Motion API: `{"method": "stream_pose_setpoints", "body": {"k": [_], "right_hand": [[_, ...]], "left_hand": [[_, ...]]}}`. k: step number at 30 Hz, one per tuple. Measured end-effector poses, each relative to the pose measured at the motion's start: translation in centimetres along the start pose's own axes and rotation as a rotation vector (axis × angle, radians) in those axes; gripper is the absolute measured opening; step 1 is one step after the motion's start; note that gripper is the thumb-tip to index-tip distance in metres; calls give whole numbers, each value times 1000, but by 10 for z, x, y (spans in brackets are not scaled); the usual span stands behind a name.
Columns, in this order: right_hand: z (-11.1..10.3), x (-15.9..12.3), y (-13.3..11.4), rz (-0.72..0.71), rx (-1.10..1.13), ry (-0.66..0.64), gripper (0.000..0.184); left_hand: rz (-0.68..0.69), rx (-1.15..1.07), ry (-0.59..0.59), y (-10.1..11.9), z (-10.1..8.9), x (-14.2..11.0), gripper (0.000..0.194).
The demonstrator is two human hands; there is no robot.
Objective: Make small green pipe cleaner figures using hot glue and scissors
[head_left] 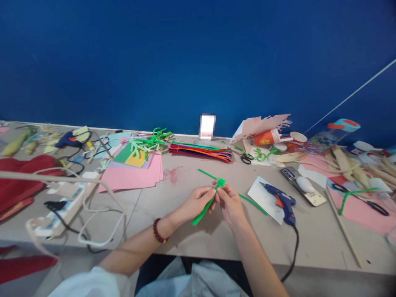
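As a blue wall [198,62] fills the background, 1 table [154,202] spans the width below it. Pink sheets [133,179]: left of centre, 1 green sheet [122,154] and 1 yellow sheet [137,160] on top. Power strip [71,204], white: at the left. Bundle of multicoloured pipe cleaners [201,152]: lying crosswise at centre, near the wall. Glue gun [283,200], blue with orange trigger: right of centre, nozzle over a white card [260,200], black cord [296,247] running off the near edge. Phone [293,183]: to the glue gun's right, a white rounded object [305,184] on it. Hands, 2: left hand [199,200] and right hand [230,204], close together, both pinched on the green pipe cleaners [202,214]. Green pipe cleaners: between both hands above the table, knobbed at the top, strands slanting down to the left; 1 further green length [206,173] shows beyond the left hand, 1 beside the right; whether these join is hidden. Scissors [246,156], black-handled: just beside the bundle's right end. Beaded bracelet [156,231], dark red: 1, on the left wrist.
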State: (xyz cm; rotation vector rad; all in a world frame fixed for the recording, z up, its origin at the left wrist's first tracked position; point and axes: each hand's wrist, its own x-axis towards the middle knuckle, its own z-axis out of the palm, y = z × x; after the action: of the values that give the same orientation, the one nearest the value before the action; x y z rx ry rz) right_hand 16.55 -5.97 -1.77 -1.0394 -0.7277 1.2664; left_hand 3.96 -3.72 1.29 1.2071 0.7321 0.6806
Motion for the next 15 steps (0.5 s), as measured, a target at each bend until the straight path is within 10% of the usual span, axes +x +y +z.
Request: {"method": "stream_pose_setpoints", "body": {"k": [7,15], "right_hand": [[2,1,0,95,160,-1,23],[2,1,1,77,43,11,20]], "left_hand": [[27,-12,183,-5,-3,7,40],[-38,-223,91,-13,-3,11,33]]}}
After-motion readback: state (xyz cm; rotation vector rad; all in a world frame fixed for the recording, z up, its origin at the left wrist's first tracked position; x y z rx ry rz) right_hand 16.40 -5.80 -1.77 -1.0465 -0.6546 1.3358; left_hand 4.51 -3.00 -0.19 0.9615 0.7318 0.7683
